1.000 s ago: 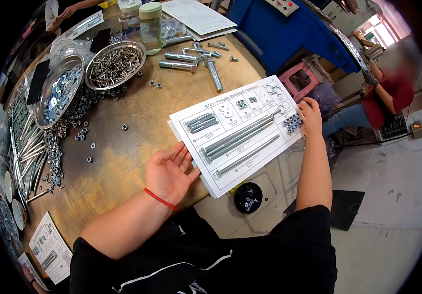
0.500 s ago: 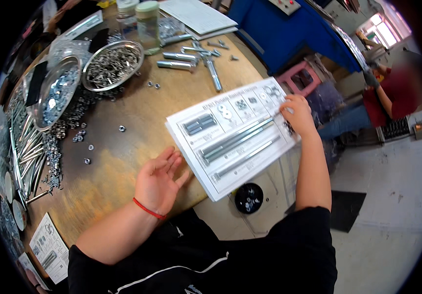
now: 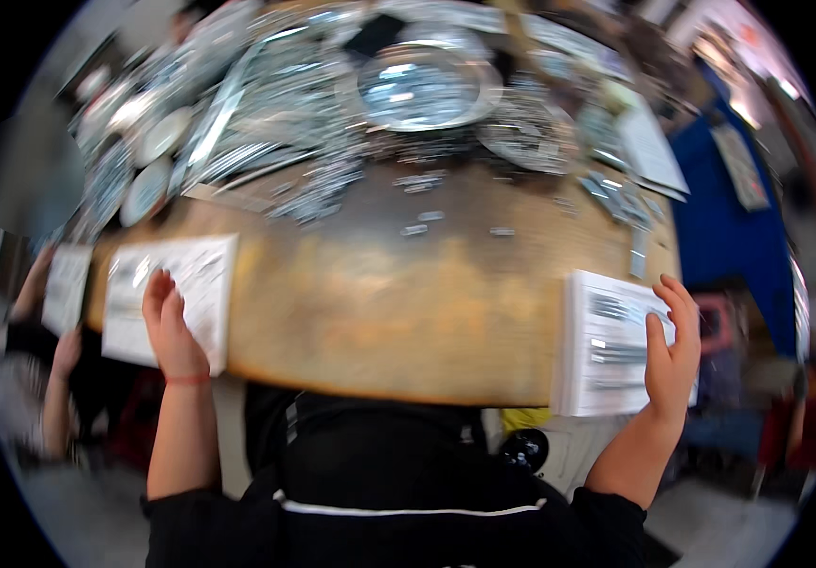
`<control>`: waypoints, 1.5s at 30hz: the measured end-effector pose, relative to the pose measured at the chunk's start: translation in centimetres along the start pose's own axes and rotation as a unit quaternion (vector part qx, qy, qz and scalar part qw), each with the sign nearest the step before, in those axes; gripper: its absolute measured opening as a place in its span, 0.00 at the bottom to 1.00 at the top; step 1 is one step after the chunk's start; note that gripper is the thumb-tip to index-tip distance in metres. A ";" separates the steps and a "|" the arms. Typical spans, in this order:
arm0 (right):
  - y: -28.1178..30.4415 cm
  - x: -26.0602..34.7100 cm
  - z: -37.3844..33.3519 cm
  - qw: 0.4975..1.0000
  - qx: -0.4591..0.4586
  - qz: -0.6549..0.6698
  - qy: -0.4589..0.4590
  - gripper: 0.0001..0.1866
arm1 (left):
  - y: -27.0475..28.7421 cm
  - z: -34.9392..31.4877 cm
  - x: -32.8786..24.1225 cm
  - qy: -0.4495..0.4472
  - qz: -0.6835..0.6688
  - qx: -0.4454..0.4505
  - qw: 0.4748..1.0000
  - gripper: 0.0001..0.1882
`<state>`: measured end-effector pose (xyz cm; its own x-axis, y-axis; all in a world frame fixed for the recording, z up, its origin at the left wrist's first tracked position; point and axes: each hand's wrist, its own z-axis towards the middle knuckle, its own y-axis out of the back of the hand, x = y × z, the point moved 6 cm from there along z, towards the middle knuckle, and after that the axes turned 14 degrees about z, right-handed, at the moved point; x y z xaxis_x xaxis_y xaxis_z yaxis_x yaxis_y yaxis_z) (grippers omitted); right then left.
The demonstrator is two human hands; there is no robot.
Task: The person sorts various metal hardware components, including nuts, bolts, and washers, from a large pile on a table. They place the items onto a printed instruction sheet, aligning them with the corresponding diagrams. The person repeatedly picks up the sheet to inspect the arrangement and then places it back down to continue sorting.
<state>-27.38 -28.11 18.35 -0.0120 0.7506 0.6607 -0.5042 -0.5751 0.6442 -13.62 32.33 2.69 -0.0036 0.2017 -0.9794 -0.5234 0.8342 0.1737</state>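
Observation:
My left hand (image 3: pixel 177 331), with a red cord round its wrist, is over a white printed sheet (image 3: pixel 211 284) at the table's left front edge. Its fingers look stretched out, though motion blurs them; whether they touch the sheet I cannot tell. At the right edge lies a thick stack of white printed cards (image 3: pixel 607 383) with pictures of bolts. Beside and partly above that stack is my right hand (image 3: pixel 675 364), thumb and fingers apart, nothing seen in its grasp.
A metal bowl (image 3: pixel 427 90) of small parts and a second bowl (image 3: pixel 531 133) of fasteners stand at the back among loose rods (image 3: pixel 247 163) and nuts. Large bolts (image 3: pixel 621 204) lie back right. Another person's hand (image 3: pixel 67 352) is at far left.
The view has swung left and is blurred. My right hand has let go of the printed card, which now lies on a stack. My left hand has moved away to the left sheet.

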 end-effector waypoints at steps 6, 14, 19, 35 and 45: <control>-29.7 12.6 -2.6 0.894 0.376 0.239 0.043 0.20 | 23.9 8.3 12.8 0.175 0.111 -0.378 0.902 0.27; -53.6 20.2 -1.5 0.913 0.300 0.263 0.082 0.22 | 30.4 18.8 26.8 0.309 -0.118 -0.112 0.937 0.24; -54.3 21.8 -2.1 0.916 0.322 0.237 0.030 0.24 | 33.9 20.9 28.0 0.238 -0.064 -0.068 0.967 0.17; -36.0 5.5 -2.2 0.980 0.144 0.136 -0.033 0.21 | 14.8 0.5 9.8 0.159 0.115 0.224 0.955 0.18; -23.5 -8.1 -1.4 0.994 0.036 0.046 -0.092 0.18 | 0.3 -6.6 4.8 0.002 0.262 0.415 0.871 0.15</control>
<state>-16.64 -20.27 -2.69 0.1057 0.6260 0.7726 -0.4454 -0.6649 0.5996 -19.47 30.18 -2.60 -0.0597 0.6667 -0.7430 0.3480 0.7115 0.6105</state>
